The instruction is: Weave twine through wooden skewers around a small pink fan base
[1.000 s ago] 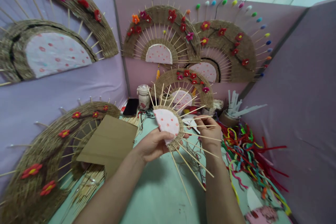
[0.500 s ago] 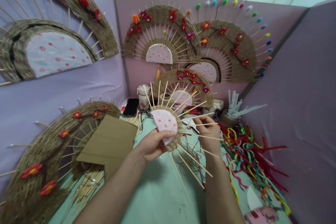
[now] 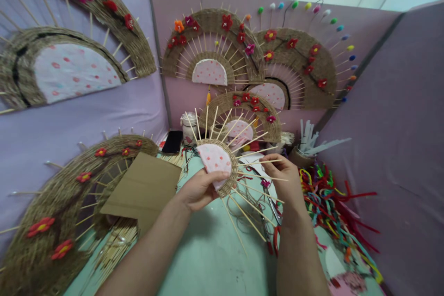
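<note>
A half-round fan [image 3: 214, 159] of woven twine, with a pink dotted cloth centre, is held up over the table. Bare wooden sticks [image 3: 255, 150] spread from its woven rim. My left hand [image 3: 203, 189] grips the fan's lower edge, thumb on the cloth and fingers underneath. My right hand [image 3: 284, 175] is closed in a pinch beside the stick tips on the right. A stick crosses in front of its fingers, and what they pinch is too small to make out. Loose twine [image 3: 248, 212] lies in loops beneath the sticks.
Scissors [image 3: 274, 208] lie by my right wrist. Colourful pipe cleaners [image 3: 329, 208] pile up at right, near a holder of white strips [image 3: 308, 141]. Cardboard [image 3: 142, 189], thin sticks [image 3: 116, 245] and a phone [image 3: 172, 142] are at left. Finished fans [image 3: 213, 18] line the partitions.
My right hand has moved a little to the right, away from the woven rim, uncovering the scissors. The fan has shifted slightly left, still in my left hand.
</note>
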A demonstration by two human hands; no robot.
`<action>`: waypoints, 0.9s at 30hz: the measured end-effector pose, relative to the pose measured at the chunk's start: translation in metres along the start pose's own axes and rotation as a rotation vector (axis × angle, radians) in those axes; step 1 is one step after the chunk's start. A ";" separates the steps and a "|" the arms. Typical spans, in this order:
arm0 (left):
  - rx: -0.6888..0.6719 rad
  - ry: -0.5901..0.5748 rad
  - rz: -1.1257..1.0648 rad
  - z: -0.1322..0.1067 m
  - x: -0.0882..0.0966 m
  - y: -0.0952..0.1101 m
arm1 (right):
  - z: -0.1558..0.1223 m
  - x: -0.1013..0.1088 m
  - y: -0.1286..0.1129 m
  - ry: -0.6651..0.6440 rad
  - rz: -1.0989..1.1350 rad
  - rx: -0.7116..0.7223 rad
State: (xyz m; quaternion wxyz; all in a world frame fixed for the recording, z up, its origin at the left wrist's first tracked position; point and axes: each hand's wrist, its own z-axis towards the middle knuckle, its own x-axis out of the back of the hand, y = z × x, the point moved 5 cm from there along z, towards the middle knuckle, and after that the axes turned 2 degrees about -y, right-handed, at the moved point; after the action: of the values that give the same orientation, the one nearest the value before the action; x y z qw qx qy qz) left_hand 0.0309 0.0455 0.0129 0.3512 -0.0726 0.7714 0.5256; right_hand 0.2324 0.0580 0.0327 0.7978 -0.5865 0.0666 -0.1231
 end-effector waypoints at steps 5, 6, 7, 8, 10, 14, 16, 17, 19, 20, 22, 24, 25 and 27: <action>0.008 0.026 -0.019 0.002 0.003 0.000 | -0.003 0.022 0.009 -0.198 -0.018 -0.080; 0.007 0.041 -0.020 0.003 0.003 0.001 | -0.004 0.026 0.009 -0.219 -0.017 -0.089; 0.006 0.056 -0.019 0.003 0.004 0.002 | -0.006 0.029 0.008 -0.225 -0.005 -0.091; 0.006 0.069 -0.017 0.003 0.004 0.002 | -0.008 0.033 0.005 -0.218 0.022 -0.085; 0.007 0.090 -0.009 0.003 0.005 0.004 | -0.012 0.038 -0.002 -0.162 0.121 -0.057; 0.004 0.098 0.008 0.001 0.006 0.008 | -0.012 0.039 -0.014 -0.017 0.283 0.013; 0.006 0.080 0.011 0.000 0.005 0.009 | -0.008 0.038 -0.011 0.047 0.272 0.014; 0.008 0.066 0.009 -0.001 0.004 0.009 | -0.005 0.036 -0.007 0.067 0.251 0.003; 0.010 0.034 -0.004 -0.002 0.002 0.009 | 0.000 0.029 0.004 0.052 0.195 -0.031; 0.013 0.017 -0.011 -0.003 0.001 0.010 | 0.002 0.025 0.009 0.020 0.165 -0.048; 0.023 -0.026 -0.017 -0.004 -0.001 0.009 | 0.005 0.014 0.017 -0.041 0.111 -0.071; 0.033 -0.078 -0.015 -0.006 -0.004 0.007 | 0.006 0.003 0.020 -0.058 0.076 -0.068; 0.038 -0.107 -0.013 -0.006 -0.006 0.005 | 0.005 -0.003 0.020 -0.052 0.062 -0.061; 0.051 -0.168 -0.015 -0.007 -0.010 0.000 | 0.004 -0.015 0.019 -0.030 0.043 -0.045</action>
State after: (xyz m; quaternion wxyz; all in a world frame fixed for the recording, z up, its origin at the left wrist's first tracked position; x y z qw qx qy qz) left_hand 0.0354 0.0366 0.0207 0.4203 -0.0252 0.7517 0.5075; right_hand 0.2207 0.0710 0.0157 0.7877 -0.6046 0.0697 -0.0957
